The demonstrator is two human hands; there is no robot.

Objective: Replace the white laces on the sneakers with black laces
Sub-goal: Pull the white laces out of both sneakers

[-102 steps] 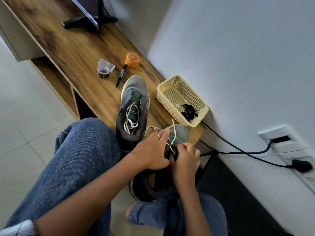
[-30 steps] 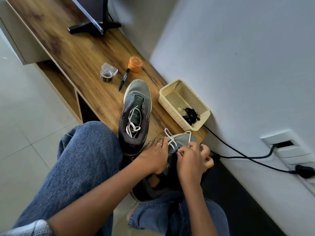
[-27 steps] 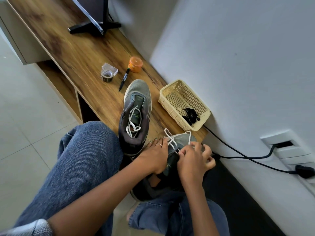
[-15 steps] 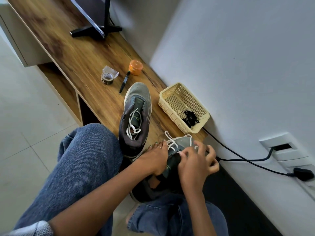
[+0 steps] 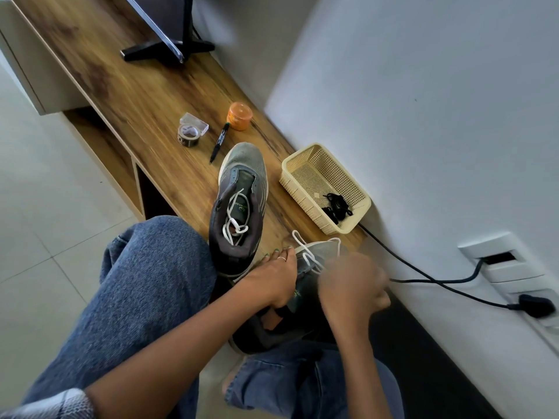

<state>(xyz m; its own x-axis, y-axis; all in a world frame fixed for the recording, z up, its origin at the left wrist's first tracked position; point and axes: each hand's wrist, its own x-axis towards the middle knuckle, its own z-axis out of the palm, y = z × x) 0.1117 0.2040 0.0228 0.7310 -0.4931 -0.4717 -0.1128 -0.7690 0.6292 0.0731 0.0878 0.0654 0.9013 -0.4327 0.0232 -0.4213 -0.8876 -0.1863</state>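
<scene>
Your right-hand fingers (image 5: 367, 275) are curled in over the lacing of the near sneaker (image 5: 302, 300), but the right hand (image 5: 351, 291) is blurred, so you cannot tell whether they pinch the white lace (image 5: 311, 255) or only hover at it. Your left hand (image 5: 276, 281) lies flat against that sneaker's left flank, fingers together and stretched toward the toe, bracing it.

Take the near sneaker as your landmark. It rests partly on your lap, its toe on the edge of the wooden bench (image 5: 157, 110), and its long axis runs from your lap up and away toward the wall. The loosened lace loops lie just beyond your right fingertips, over the toe end, so drawing the lace out would mean pulling along that axis, away from you. The right hand is the nearer one to those loops.

The second sneaker (image 5: 239, 204) stands just left of it, parallel, its white lace slack and part undone. The black laces (image 5: 337, 205) lie bundled in the cream basket (image 5: 305, 161) just beyond the toe, on your right hand's side.

The uppers are grey mesh, soft and yielding; the lace is flat, limp cord that will likely drag in the eyelets; the basket is rigid perforated plastic.
</scene>
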